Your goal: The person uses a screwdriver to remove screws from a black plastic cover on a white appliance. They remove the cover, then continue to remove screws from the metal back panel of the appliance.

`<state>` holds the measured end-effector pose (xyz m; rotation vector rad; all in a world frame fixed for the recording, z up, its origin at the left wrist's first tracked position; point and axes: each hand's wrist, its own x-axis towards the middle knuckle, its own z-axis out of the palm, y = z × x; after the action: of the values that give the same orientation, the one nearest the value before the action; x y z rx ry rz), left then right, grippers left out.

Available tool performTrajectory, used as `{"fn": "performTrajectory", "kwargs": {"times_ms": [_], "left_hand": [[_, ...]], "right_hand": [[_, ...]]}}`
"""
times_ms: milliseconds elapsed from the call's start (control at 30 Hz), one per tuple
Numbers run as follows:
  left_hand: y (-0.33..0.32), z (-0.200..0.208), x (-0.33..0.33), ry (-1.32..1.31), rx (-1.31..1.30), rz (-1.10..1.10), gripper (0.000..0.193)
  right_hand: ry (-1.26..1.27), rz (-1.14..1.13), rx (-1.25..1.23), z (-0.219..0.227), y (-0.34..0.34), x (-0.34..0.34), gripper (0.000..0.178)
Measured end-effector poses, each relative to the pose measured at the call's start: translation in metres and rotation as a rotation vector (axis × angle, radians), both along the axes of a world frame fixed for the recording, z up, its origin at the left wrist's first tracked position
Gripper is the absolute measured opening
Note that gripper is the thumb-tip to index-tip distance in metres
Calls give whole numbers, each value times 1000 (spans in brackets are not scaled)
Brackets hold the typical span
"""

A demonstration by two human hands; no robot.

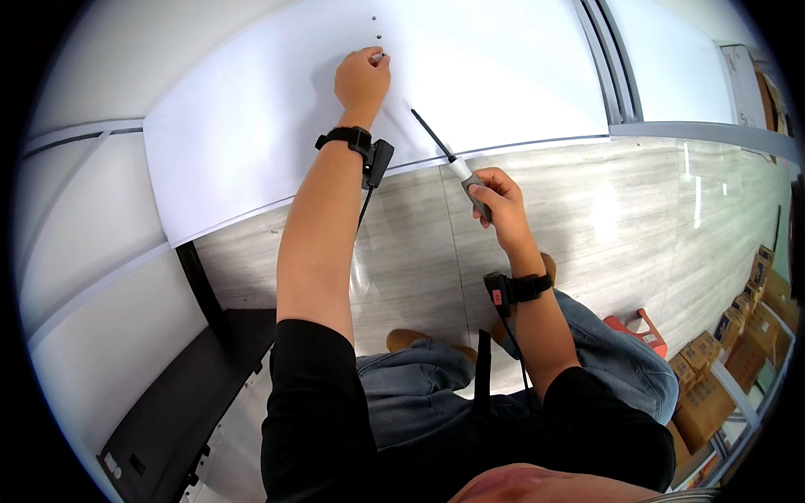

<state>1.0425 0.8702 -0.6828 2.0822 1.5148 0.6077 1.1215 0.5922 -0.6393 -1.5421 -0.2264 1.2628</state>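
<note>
My left hand (362,80) reaches up to a white panel (251,126) and pinches a small screw (379,57) against its face. Two more small dark screws (376,27) sit in a line just above it. My right hand (495,197) grips a screwdriver (457,168) by its grey handle, lower and to the right. Its dark shaft points up-left toward the panel, and its tip is apart from the screw. Both wrists wear black bands with small devices.
A black frame leg (201,285) and a black base (184,402) stand at the lower left. The floor (637,218) is grey wood-look. A red stool (637,331) is by my right knee. Cardboard boxes (721,360) are stacked on shelving at the right.
</note>
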Motion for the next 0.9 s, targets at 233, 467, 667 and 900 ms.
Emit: {"fn": "performTrajectory", "kwargs": {"times_ms": [233,467,667,900], "left_hand": [[-25,-6,-36,-452,-352,119,27],[-97,61,-151,-948,-604,292,24],[-172,136,-289,-1017,-301,755,25],[-252,172,-333,-1055,-168,1037,26]], "right_hand": [[20,49,38,6,7,-12,15],[218,417,110,28,55,-68,18],[309,854,159,61,65,-183,28],[439,1131,187,104,36,-222,38]]}}
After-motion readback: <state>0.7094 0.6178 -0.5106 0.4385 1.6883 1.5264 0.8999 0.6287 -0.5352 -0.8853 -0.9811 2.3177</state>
